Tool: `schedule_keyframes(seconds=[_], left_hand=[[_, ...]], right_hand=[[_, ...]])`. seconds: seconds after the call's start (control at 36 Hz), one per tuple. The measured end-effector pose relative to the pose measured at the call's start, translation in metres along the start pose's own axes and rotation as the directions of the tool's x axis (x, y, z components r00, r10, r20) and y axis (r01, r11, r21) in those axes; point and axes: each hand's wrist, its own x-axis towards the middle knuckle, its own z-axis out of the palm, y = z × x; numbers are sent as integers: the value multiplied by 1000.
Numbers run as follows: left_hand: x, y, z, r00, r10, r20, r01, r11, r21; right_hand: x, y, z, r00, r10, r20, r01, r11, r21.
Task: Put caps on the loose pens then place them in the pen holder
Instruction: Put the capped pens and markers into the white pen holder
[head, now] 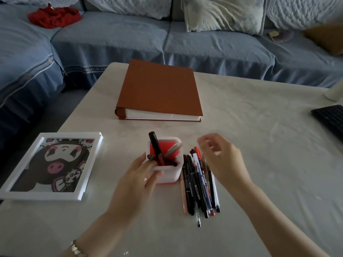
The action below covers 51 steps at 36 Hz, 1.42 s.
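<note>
One framed cartoon picture (50, 166) lies at our far left on the table (259, 145), and it plays no part in the job. Next comes our left hand (135, 177), fingers and thumb curled round the near-left side of the pen holder (172, 175), steadying it upright. A small dark cap-like end shows at those fingertips; we cannot tell what it belongs to. Inside the holder a black marker (156, 147) leans to the far left and a grey pen (173, 149) leans right. The marker carries a red label with pale lettering, too blurred to read.

Just beside the holder's right wall lie the loose pens (196, 186), bundled together with their long axes running from far to near, fanning slightly toward us. Print on their barrels is too small to make out. Our right hand (226, 162) hovers over the far end of that bundle, fingers apart and loosely bent, holding nothing we can see, though it is blurred. We judge it the nearer hand for the next pick: the pens sit below it and slightly left.
</note>
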Motion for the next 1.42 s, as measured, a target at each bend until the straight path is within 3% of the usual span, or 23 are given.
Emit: schedule_keyframes(seconds=[0.11,0.19,0.53,0.67,0.78,0.86,0.94,1.03,1.08,1.17,1.25,1.33,1.42], left_hand=[[-1,-4,3,1000,-4,-15,4,1000,-16],[-2,-6,6,1000,-8,-14,8,1000,-13],[-2,-7,5,999,-5,-32,5,1000,0],[-2,-5,6,999,-7,-37,7,1000,-4],[-1,-5,6,999,-5,-32,5,1000,5],[-2,-6,6,1000,2,-26,-2,1000,2],[-3,-5,7,1000,-5,-15,5,1000,-27],[-4,-5,8,999,18,-36,-18,1000,3],[-4,-4,8,999,9,-36,-9,1000,-7],[-4,-4,9,999,-7,-39,6,1000,-19],[-4,-3,10,999,11,-53,-11,1000,-4],[-4,-3,9,999,18,-48,-18,1000,0],[-3,-3,8,999,5,-33,-5,1000,-17]], right_hand=[[-2,45,-11,951,288,112,-246,925,-289],[-6,61,-4,892,411,190,-311,861,-403],[6,67,20,867,452,208,-330,836,-439],[6,76,18,843,479,244,-371,847,-380],[3,78,7,856,439,275,-338,875,-347],[5,69,-8,899,379,219,-327,914,-240],[9,42,-24,957,261,124,-273,958,90],[7,-4,-39,996,88,10,-81,858,507],[2,-31,-42,999,-26,-32,40,802,596],[-1,-51,-25,993,-110,-35,112,852,512],[2,-48,6,992,-126,26,118,974,194],[2,-37,32,979,-167,116,171,985,-27],[2,-28,39,974,-195,117,199,980,-23]])
